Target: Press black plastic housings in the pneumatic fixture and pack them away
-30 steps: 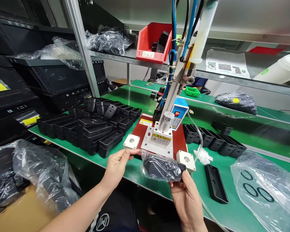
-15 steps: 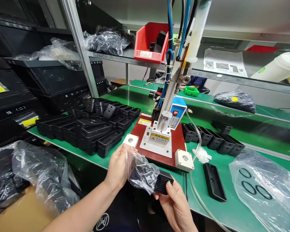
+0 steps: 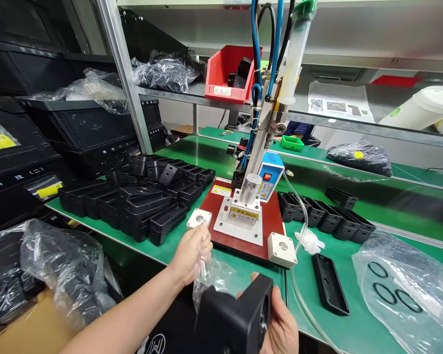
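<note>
My left hand (image 3: 192, 251) is closed in a fist on a clear plastic bag (image 3: 214, 275), which hangs crumpled below the fingers. In my right hand (image 3: 283, 324) is a black plastic housing (image 3: 225, 314), an angular part with a round opening on its right side. It is held low, in front of the table edge, and the bag touches or overlaps its upper left side. Just beyond my hands stands a bench press (image 3: 249, 196) on a red-brown base (image 3: 268, 236), with a white button box (image 3: 281, 249) at the right and another (image 3: 199, 219) at the left.
Black rectangular housings (image 3: 143, 201) are piled on the left of the green table. Several more (image 3: 328, 214) stand in a row at the right, near a single black tray-shaped part (image 3: 330, 285). Black rings (image 3: 384, 293) lie on a plastic bag (image 3: 428, 280). A clear hose (image 3: 310, 314) crosses the tabletop.
The black housing has come out of the plastic bag and moved lower and closer in my right hand. My left hand has closed on the bag, now collapsed.
</note>
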Demonstrator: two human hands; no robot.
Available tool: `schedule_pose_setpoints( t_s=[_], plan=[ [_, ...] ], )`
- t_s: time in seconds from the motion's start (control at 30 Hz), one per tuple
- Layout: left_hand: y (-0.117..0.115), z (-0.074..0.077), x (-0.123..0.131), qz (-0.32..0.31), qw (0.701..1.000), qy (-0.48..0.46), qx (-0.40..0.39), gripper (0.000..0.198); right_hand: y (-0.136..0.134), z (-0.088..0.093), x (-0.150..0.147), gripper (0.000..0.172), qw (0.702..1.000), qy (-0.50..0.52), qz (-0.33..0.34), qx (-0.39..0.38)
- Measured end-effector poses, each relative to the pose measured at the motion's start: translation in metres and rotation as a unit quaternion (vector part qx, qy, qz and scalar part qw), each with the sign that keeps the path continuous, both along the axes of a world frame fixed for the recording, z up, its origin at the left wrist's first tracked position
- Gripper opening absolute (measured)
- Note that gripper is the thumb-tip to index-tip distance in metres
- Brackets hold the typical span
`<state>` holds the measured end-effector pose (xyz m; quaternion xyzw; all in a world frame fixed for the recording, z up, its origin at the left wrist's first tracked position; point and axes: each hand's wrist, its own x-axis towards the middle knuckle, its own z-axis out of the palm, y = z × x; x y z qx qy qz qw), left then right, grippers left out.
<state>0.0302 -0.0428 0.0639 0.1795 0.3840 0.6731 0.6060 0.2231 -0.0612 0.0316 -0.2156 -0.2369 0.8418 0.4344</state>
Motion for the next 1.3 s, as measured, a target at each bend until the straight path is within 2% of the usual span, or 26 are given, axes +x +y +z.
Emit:
schedule_pose_setpoints(
  t_s=[0.1,0.17,0.23,0.3,0.37,0.43,0.53,0.6,0.67,0.83,0.93,1.0,1.07,1.17,1.3],
  plan=[
    [0.000,-0.010,-0.004,-0.011,0.992,0.119,0.039,0.049,0.005,0.003,0.008,0.026,0.998,-0.020,-0.046,0.024],
    [-0.005,-0.010,-0.011,-0.004,0.965,0.246,0.090,0.038,0.013,0.008,0.011,0.025,0.995,-0.021,-0.094,0.024],
    [-0.011,-0.006,-0.019,-0.007,0.905,0.400,0.143,0.037,0.022,0.014,0.012,0.025,0.988,-0.022,-0.150,0.012],
    [-0.015,0.000,-0.025,-0.027,0.818,0.545,0.181,0.049,0.027,0.020,0.011,0.028,0.981,-0.026,-0.191,0.001],
    [-0.016,0.005,-0.029,-0.039,0.728,0.653,0.205,0.062,0.028,0.026,0.009,0.030,0.980,-0.042,-0.192,0.012],
    [-0.012,0.008,-0.031,-0.030,0.659,0.715,0.231,0.066,0.025,0.032,0.006,0.027,0.983,-0.071,-0.166,0.043],
    [-0.005,0.010,-0.032,-0.017,0.591,0.745,0.310,0.048,0.017,0.041,0.000,0.027,0.984,-0.115,-0.109,0.083],
    [-0.003,0.010,-0.032,-0.012,0.567,0.744,0.354,0.042,0.015,0.044,-0.002,0.031,0.984,-0.125,-0.090,0.093],
    [-0.004,0.011,-0.031,-0.009,0.566,0.744,0.356,0.046,0.018,0.043,-0.002,0.030,0.984,-0.122,-0.090,0.093],
    [-0.009,0.017,-0.030,-0.015,0.595,0.740,0.314,0.069,0.032,0.032,0.003,0.030,0.980,-0.118,-0.145,0.069],
    [-0.010,0.017,-0.030,-0.002,0.580,0.747,0.326,0.072,0.033,0.030,0.000,0.029,0.980,-0.118,-0.142,0.075],
    [-0.008,0.018,-0.030,-0.004,0.585,0.735,0.344,0.070,0.032,0.033,-0.003,0.027,0.982,-0.117,-0.129,0.080],
    [-0.006,0.019,-0.030,-0.016,0.611,0.706,0.359,0.066,0.030,0.037,-0.007,0.027,0.982,-0.116,-0.117,0.090],
    [-0.004,0.023,-0.031,-0.012,0.669,0.660,0.342,0.061,0.028,0.044,-0.011,0.034,0.974,-0.146,-0.135,0.106],
    [0.000,0.026,-0.030,-0.011,0.786,0.559,0.265,0.065,0.025,0.051,-0.016,0.056,0.948,-0.213,-0.182,0.154]
  ],
)
